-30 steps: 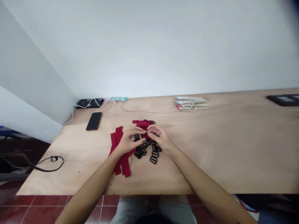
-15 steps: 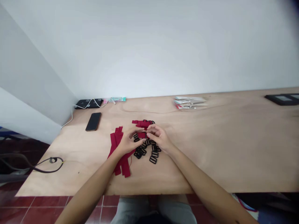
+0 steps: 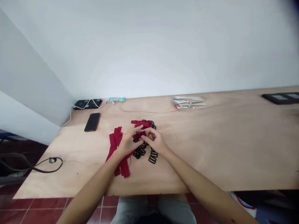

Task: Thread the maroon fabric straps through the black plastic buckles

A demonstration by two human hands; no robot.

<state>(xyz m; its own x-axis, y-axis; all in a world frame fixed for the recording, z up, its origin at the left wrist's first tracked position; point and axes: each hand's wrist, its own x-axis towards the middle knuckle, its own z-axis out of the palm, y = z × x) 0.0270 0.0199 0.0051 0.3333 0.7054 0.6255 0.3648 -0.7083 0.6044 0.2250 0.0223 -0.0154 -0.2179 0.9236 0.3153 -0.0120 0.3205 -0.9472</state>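
A short red strap (image 3: 137, 136) with a black slide buckle, mostly covered by fingers, is held between my two hands. My left hand (image 3: 127, 141) is curled around the strap's left side, thumb below and fingers above. With thumb and index finger, my right hand (image 3: 158, 142) pinches the strap's right end at the buckle. Beneath and in front of the hands lies a heap of black slide buckles (image 3: 152, 158). Several flat red straps (image 3: 125, 168) lie left of the heap, partly under my left hand. Behind the hands are red straps with buckles on them (image 3: 146, 123).
On the left lie a phone (image 3: 92, 122), black boxes (image 3: 80, 104) with a white cable, and a dark cable loop (image 3: 56, 161) at the table edge. Plastic packets (image 3: 189, 102) are stacked near the wall. Dark flat objects (image 3: 279, 98) lie far right on the wooden table (image 3: 221, 149).
My right hand has shifted slightly left and its fingers have closed over the buckle, which now shows less. The whole view has moved slightly.
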